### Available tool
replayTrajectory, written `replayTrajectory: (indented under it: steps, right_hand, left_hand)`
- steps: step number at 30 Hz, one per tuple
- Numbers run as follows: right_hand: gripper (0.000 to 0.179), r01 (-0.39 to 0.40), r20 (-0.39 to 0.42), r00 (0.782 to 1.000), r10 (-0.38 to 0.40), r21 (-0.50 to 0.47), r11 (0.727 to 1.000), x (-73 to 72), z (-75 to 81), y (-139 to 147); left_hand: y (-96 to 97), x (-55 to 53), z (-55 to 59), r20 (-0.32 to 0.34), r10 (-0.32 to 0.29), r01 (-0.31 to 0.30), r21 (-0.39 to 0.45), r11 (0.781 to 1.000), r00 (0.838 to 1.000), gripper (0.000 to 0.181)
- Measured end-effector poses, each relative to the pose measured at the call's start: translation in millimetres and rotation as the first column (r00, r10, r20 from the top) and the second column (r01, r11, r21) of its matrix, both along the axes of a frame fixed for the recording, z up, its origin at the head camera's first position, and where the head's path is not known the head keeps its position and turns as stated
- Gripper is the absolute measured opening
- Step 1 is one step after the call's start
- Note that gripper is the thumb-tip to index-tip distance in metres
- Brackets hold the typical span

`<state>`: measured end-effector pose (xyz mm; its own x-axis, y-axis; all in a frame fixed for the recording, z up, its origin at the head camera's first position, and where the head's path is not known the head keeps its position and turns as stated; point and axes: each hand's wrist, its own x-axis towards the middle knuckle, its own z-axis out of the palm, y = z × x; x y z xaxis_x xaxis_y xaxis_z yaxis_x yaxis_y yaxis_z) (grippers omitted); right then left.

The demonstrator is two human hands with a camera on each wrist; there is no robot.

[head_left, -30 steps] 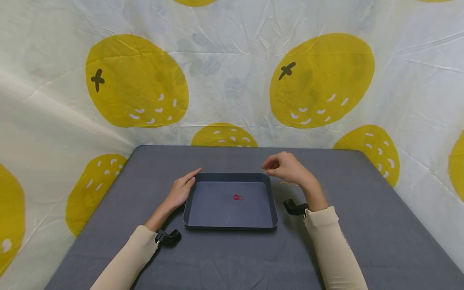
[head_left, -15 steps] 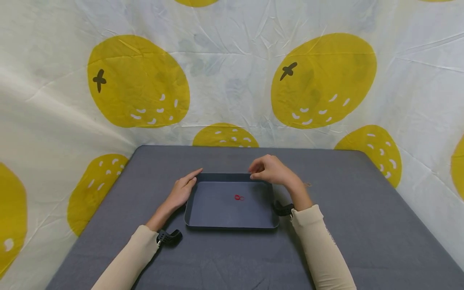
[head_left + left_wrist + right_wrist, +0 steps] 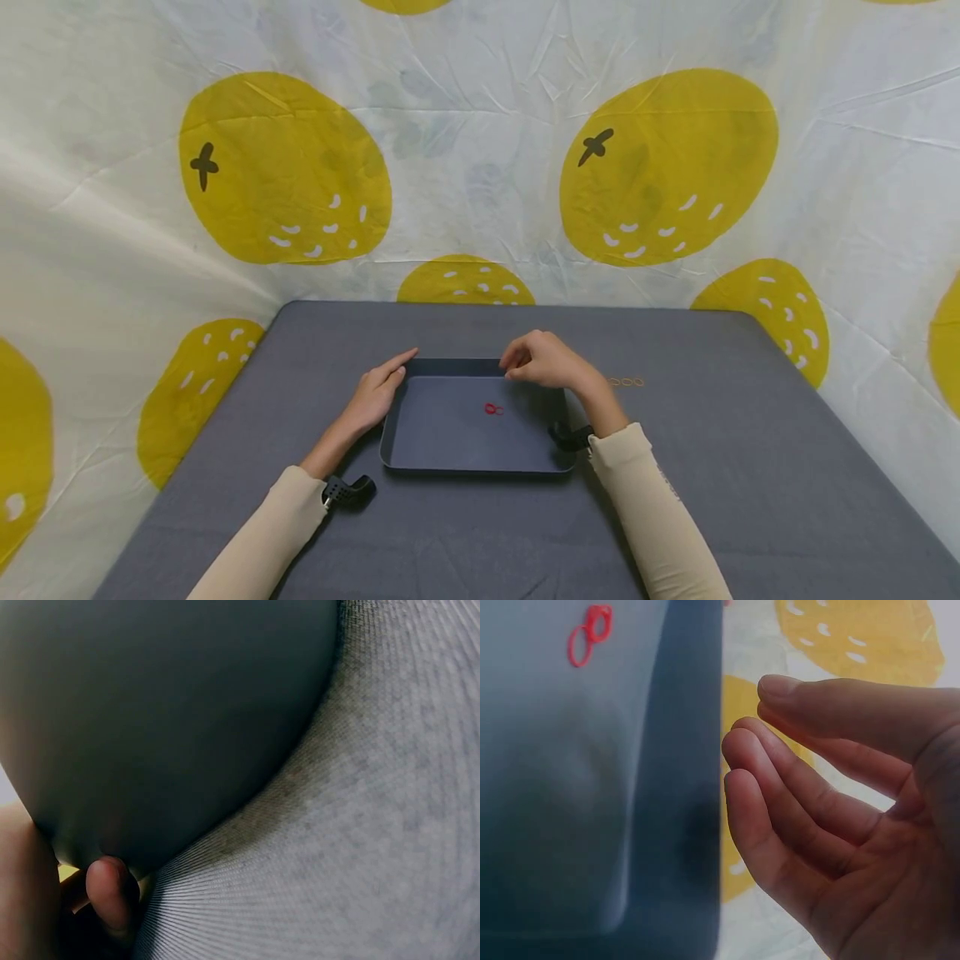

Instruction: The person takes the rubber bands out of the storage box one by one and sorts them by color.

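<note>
- Behind a grey table [image 3: 450, 537], we see a white cloth [image 3: 480, 208] with big yellow fruit.
- The left hand [image 3: 371, 402] rests along the left edge of a dark tray [image 3: 442, 437], index finger straight.
- By the tray's far side hangs the right hand [image 3: 547, 361], fingers curved; we cannot tell whether they pinch anything.
- Red bands [image 3: 491, 408] lie inside; orange bands [image 3: 633, 382] lie outside, to the right.

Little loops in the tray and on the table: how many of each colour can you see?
Red loops in the tray: at least 2; they overlap, so I cannot tell whether there are more.
Orange-yellow loops on the table: 3 in view.
Total: at least 5.
</note>
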<state>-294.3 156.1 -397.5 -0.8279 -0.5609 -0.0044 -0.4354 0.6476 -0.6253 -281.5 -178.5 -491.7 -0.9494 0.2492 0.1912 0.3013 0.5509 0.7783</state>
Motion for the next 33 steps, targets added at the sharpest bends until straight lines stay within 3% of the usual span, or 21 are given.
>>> replayTrajectory:
  steps: [5, 12, 33]
  right_hand:
    - [0.017, -0.031, 0.015, 0.999, 0.031, 0.019, 0.999, -4.3, -10.0, -1.1]
    - [0.017, -0.09, 0.115, 0.99, 0.083, 0.057, 0.994, -7.2, -20.9, -0.9]
    - [0.015, -0.064, 0.146, 0.988, 0.05, 0.091, 0.994, -8.0, -33.0, -2.3]
  left_hand:
    - [0.7, 0.1, 1.1, -0.001, -0.001, 0.0, -0.004, 1.0, 1.0, 0.045]
    - [1.2, -0.4, 0.0, 0.0, 0.009, -0.009, 0.0, 1.0, 1.0, 0.045]
    - [1.9, 1.0, 0.6, 0.009, 0.013, -0.013, 0.008, 1.0, 1.0, 0.045]
